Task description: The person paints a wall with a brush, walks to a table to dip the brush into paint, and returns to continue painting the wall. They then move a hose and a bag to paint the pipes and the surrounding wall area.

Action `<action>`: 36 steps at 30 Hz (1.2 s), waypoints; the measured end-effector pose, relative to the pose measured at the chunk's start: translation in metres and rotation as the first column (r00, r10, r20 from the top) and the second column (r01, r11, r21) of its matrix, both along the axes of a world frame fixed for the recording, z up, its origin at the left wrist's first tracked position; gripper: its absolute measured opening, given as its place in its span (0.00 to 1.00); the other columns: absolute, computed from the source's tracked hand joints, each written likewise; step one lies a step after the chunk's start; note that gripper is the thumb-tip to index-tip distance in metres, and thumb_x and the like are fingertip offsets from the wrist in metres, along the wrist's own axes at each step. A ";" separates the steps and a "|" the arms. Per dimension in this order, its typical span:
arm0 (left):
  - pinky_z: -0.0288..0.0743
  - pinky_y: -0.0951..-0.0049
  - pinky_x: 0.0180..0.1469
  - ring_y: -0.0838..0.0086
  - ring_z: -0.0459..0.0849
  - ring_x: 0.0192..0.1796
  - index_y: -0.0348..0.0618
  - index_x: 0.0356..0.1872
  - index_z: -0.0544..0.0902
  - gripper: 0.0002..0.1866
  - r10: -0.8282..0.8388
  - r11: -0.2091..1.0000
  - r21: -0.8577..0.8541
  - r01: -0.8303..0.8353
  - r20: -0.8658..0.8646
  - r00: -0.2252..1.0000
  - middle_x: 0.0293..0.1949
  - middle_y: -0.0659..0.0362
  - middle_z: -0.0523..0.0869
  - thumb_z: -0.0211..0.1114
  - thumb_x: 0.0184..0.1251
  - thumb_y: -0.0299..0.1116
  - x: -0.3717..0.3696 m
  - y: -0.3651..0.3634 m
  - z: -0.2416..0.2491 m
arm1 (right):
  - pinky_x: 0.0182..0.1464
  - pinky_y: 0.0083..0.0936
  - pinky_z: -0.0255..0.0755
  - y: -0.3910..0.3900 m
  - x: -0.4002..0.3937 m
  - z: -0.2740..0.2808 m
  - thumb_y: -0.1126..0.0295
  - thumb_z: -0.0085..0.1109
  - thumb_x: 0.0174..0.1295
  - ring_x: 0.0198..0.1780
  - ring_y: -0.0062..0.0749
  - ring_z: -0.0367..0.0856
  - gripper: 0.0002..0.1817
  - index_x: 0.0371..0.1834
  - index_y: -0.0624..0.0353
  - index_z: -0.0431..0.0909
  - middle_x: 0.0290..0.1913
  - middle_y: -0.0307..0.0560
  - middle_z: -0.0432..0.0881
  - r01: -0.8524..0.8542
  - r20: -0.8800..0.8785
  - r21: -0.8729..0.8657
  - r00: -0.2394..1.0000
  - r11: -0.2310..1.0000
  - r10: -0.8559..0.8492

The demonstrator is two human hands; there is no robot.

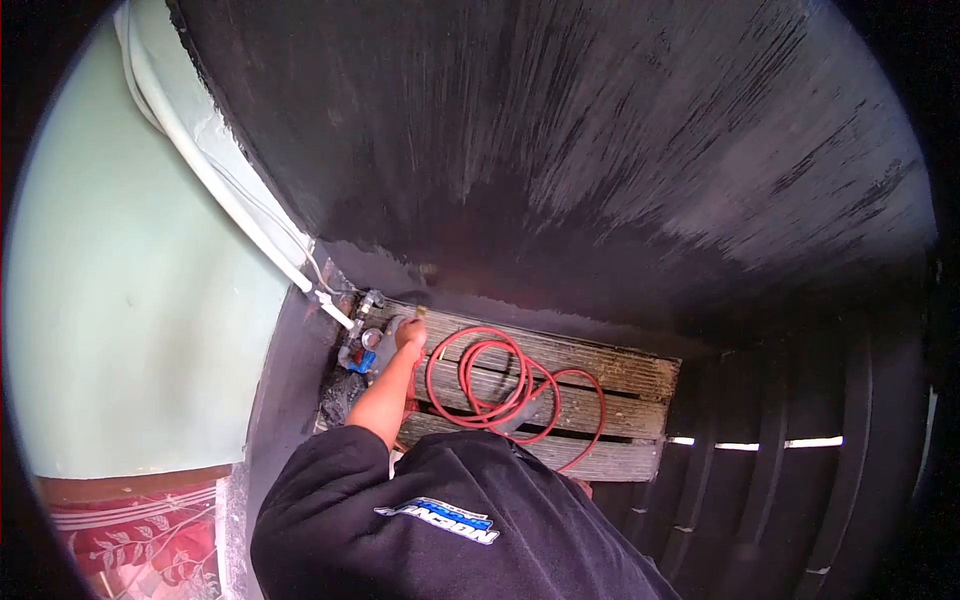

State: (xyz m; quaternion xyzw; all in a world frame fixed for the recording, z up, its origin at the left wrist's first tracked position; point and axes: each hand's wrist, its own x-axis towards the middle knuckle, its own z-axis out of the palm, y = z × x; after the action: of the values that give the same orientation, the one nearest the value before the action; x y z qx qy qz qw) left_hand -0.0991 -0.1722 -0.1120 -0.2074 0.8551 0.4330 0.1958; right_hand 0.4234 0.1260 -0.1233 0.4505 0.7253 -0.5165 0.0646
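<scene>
My left hand (410, 332) reaches down to the wall corner, its fingers closed. A small yellowish piece (422, 312) shows at the fingertips, too small to name. Just left of the hand are a round gauge (372, 338), a blue valve or fitting (362, 362) and grey pipe fittings (371, 300). A red hose (480, 345) lies in loose coils to the right of my forearm, on a slatted wooden platform (630, 375). Part of the hose passes behind the forearm. My right hand is not in view.
A white pipe (215, 185) runs down the pale green wall (140, 300) to the fittings. A dark wall (560, 150) rises behind the platform. Dark slats with bright gaps (735, 446) stand at right. Patterned red fabric (150, 540) is at lower left.
</scene>
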 end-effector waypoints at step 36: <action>0.71 0.50 0.36 0.43 0.80 0.38 0.42 0.40 0.75 0.09 -0.006 1.000 -0.018 -0.016 -0.823 0.568 0.35 0.43 0.83 0.53 0.72 0.37 0.027 0.006 0.113 | 0.44 0.30 0.72 0.007 0.039 -0.026 0.63 0.56 0.63 0.37 0.29 0.80 0.15 0.36 0.65 0.84 0.32 0.47 0.85 0.235 0.036 -0.130 0.972 0.963 -0.232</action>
State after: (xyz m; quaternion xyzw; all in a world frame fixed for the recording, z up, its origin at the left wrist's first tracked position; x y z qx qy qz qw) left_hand -0.0719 -0.1659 0.0008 0.0129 0.8525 0.4703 -0.2277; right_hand 0.4628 0.1325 -0.1494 0.5326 0.6303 -0.5633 0.0407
